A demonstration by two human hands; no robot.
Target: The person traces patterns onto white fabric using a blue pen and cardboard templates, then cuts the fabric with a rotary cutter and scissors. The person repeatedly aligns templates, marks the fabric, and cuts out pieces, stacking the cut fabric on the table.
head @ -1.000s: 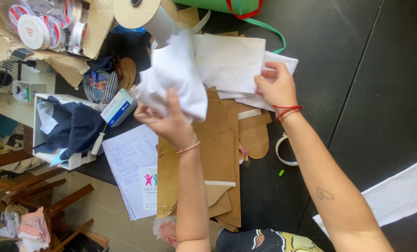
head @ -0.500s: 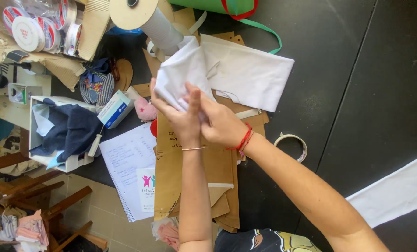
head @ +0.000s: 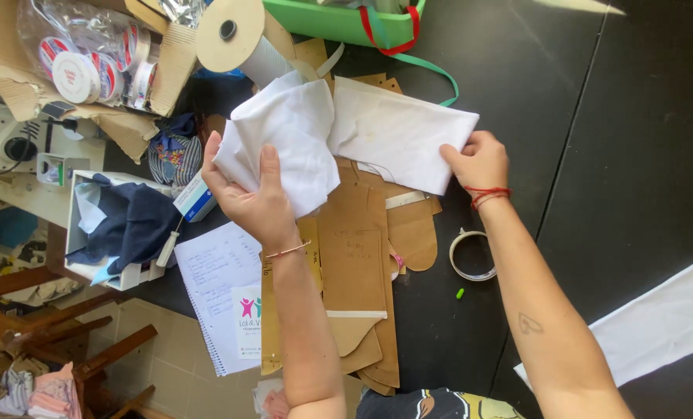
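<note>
The white cloth piece (head: 284, 140) is bunched and crumpled, lifted off the table in the left hand (head: 249, 198), its folds hanging loosely over the thumb. The second white cloth piece (head: 397, 132) lies flatter, a long panel spread over the brown cardboard patterns (head: 354, 264), faintly stained, its far corner pinched by the right hand (head: 478, 159). The two pieces overlap at the middle.

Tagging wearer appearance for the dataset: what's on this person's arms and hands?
Both arms are bare, no sleeves or gloves. The left hand has a thin metal bangle at the wrist. The right hand has a red string bracelet wound round the wrist, and a small heart-outline tattoo marks the right forearm.
</note>
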